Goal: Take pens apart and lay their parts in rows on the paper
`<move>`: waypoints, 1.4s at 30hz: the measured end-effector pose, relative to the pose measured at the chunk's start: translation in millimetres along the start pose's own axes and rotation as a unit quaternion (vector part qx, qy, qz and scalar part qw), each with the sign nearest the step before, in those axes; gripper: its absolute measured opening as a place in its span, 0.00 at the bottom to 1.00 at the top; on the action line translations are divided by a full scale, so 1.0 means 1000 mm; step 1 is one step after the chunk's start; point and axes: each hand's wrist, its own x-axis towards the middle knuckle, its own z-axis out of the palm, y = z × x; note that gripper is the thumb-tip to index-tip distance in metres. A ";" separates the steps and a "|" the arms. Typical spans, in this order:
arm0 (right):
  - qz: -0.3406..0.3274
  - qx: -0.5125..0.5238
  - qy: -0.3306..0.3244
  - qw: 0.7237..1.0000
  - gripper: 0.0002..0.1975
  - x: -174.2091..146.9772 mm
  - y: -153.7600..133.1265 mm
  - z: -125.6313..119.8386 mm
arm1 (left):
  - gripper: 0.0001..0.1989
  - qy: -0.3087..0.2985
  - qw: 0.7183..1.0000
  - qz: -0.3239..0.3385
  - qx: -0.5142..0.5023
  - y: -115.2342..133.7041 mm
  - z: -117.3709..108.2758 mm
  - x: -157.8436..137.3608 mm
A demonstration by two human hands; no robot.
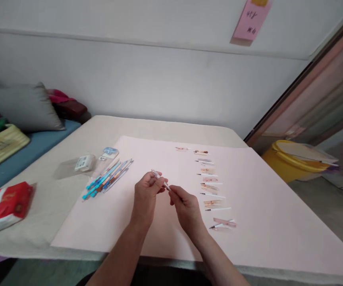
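Over the middle of the pink sheet I hold a slim white pen (156, 173), slanting down to the right. My left hand (145, 194) is closed round its upper part, with the thumb along it. The fingers of my right hand (188, 207) pinch its lower end, and that end is hidden by them. To the right lies a column of small groups of pen parts: thin white refills with dark tips (213, 195) beside clear pinkish pieces (210, 180). A bundle of blue, orange and grey pens (107, 178) lies to the left.
Behind the bundle are a clear plastic box (70, 169) with a white block inside and a blue-and-white packet (110, 151). A red tissue pack (7, 204) sits at the table's left. Beyond the right edge stands a yellow bin (290, 161); a wall (159, 83) closes off the back.
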 end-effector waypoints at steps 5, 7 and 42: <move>0.018 0.021 -0.033 0.999 0.10 0.006 0.008 -0.013 | 0.16 0.001 1.000 0.018 0.001 -0.002 0.001 0.001; 0.020 0.021 -0.044 0.999 0.10 0.008 0.011 -0.017 | 0.16 0.009 1.000 0.026 -0.002 -0.003 0.000 0.003; 0.043 -0.004 -0.004 0.999 0.12 0.005 0.007 -0.008 | 0.19 -0.076 0.995 -0.020 -0.068 -0.019 0.003 0.007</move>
